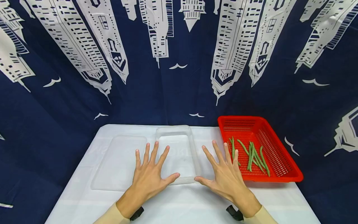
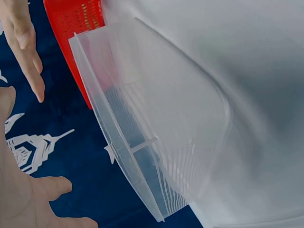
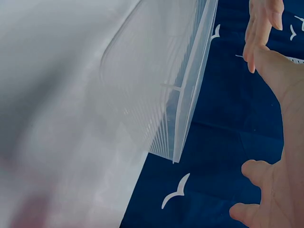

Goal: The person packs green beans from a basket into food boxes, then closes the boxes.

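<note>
Both hands are held with fingers spread, palms down, and nothing in them. The left hand [image 1: 151,172] appears in front of the gap between a flat translucent lid [image 1: 114,165] and a clear plastic container [image 1: 179,149]. To the right of that container, the right hand [image 1: 227,175] reaches toward a red plastic basket [image 1: 279,149], hiding part of its near left corner. Several green beans [image 1: 253,157] lie loose in the basket. From the side, the left wrist view shows the ribbed wall of the container [image 2: 175,171]; the right wrist view shows it too.
A white cloth covers the table [image 1: 179,205]. Behind and around it hangs a navy curtain [image 1: 184,87] printed with white buildings and birds. The basket stands at the table's right edge, the lid on its left side.
</note>
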`<control>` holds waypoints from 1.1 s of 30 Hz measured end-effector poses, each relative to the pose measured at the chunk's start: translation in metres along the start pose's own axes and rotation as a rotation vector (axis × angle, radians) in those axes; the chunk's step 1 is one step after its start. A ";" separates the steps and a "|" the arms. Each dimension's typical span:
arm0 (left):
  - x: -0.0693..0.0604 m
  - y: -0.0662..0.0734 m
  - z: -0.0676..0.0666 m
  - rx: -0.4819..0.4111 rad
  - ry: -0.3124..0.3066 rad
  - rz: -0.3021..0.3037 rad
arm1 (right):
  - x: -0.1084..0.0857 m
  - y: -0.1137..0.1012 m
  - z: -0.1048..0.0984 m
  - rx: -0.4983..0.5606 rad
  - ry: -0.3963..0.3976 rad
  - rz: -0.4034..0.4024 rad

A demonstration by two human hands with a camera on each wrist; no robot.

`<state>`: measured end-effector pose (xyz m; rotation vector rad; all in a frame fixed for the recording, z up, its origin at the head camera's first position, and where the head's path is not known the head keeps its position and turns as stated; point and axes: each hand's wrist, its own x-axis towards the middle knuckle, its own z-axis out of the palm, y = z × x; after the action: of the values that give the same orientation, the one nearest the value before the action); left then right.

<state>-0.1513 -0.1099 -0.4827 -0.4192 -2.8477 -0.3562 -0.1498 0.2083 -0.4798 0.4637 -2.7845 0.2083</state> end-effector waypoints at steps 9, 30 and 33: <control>0.000 -0.001 0.000 -0.002 0.013 0.000 | -0.001 0.000 0.001 0.012 -0.008 0.015; 0.006 -0.008 0.013 -0.040 0.007 -0.025 | -0.003 0.029 -0.011 0.103 -0.051 0.089; 0.007 -0.013 0.018 -0.053 -0.004 -0.042 | -0.003 0.038 -0.016 0.124 -0.057 0.107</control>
<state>-0.1653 -0.1158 -0.5001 -0.3705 -2.8597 -0.4399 -0.1553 0.2474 -0.4696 0.3551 -2.8662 0.3996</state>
